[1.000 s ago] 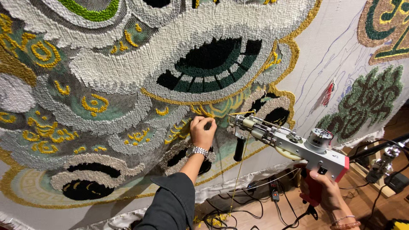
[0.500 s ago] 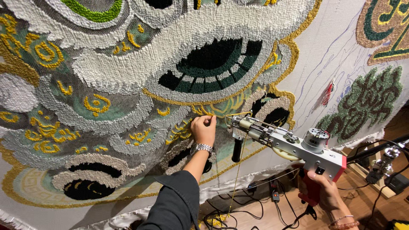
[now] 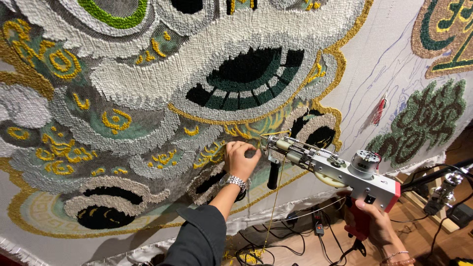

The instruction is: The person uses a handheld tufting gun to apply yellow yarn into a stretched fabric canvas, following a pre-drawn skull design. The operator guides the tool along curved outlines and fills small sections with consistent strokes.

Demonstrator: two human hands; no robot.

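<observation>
A large tufted rug (image 3: pixel 148 98) hangs stretched in front of me, with white, grey, green and yellow pile patterns. My left hand (image 3: pixel 240 158), with a metal wristwatch, rests on the rug with its fingers curled by a yellow motif. My right hand (image 3: pixel 374 224) grips the red handle of a white tufting gun (image 3: pixel 335 170). The gun's needle end points at the rug just right of my left hand. A yellow yarn (image 3: pixel 274 197) runs from the gun down towards the floor.
Bare backing cloth with drawn lines (image 3: pixel 389 64) lies to the right, beside a green tufted figure (image 3: pixel 423 123) and a small red tassel (image 3: pixel 379 111). Black cables and a power strip (image 3: pixel 315 226) lie on the wooden floor below. Dark metal equipment (image 3: pixel 446 189) stands at the right.
My left hand has stayed by the yellow motif, its fingers curling a little. The tufting gun has held its place at the rug. The view has shifted slightly.
</observation>
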